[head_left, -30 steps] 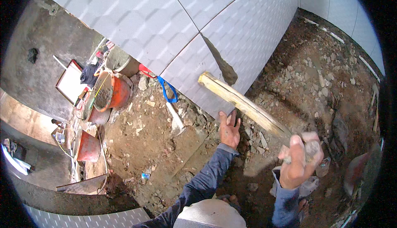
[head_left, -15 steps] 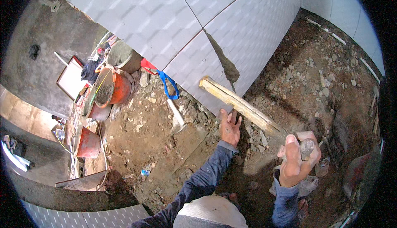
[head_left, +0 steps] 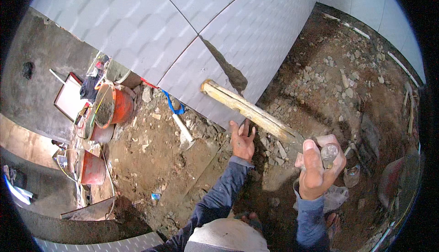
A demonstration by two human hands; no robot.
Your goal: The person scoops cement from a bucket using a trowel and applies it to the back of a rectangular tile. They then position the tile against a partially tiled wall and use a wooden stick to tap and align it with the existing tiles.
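My right hand (head_left: pixel 318 167) is closed around a wooden bar-shaped tool (head_left: pixel 249 110); a round greyish end shows in the fist. The exact kind of tool is unclear. Its long pale bar slants up and left in front of a white patterned wall tile (head_left: pixel 215 76), and I cannot tell if the far end touches it. At the tile's lower edge is my left hand (head_left: pixel 242 144), fingers apart and pointing up, the tips at or against the edge. A tapering grey mortar patch (head_left: pixel 226 67) crosses the tile's face above the bar.
Orange buckets (head_left: pixel 120 107) and a red-framed white board (head_left: pixel 73 96) stand at the left. On the rubble floor lie a white-handled tool with a flat end (head_left: pixel 184 132), a blue strap (head_left: pixel 173 103) and a clear plastic bag (head_left: pixel 336 197). Broken stones (head_left: pixel 343 78) cover the right side.
The whole view has shifted, so wall, buckets and hands appear slightly farther left. Both hands keep nearly the same places against the tile, the right still gripping the wooden tool.
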